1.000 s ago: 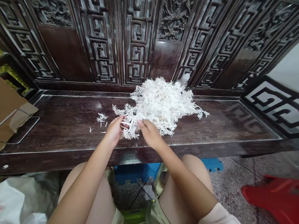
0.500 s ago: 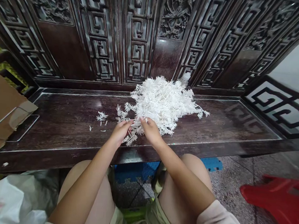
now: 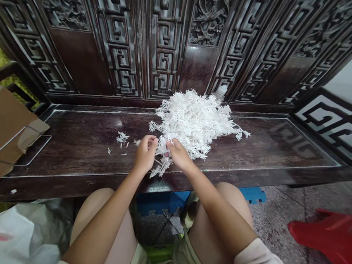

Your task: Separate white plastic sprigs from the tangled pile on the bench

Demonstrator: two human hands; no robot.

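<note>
A large heap of white plastic sprigs (image 3: 192,121) with needle-like tips lies on the dark wooden bench. At its front left edge, my right hand (image 3: 178,154) pinches one white sprig (image 3: 162,164), whose lower tufts hang toward the bench edge. Close beside it, my left hand (image 3: 145,152) has thumb and fingers closed at the needles of the same sprig; the exact contact is partly hidden. Just left of my left hand, part of another white piece shows. Small broken white bits (image 3: 122,137) are scattered farther left.
The bench seat (image 3: 82,139) has a carved lattice back (image 3: 162,64). A clear bottle with a white cap (image 3: 222,90) stands behind the heap. Cardboard (image 3: 4,132) with a metal wire frame (image 3: 31,161) is at left. A red plastic stool (image 3: 328,234) stands on the floor at right.
My left hand has turned more upright, its fingertips rising slightly. The sprig's lower tufts have shifted right, toward my right hand. The whole view has shifted a little.
</note>
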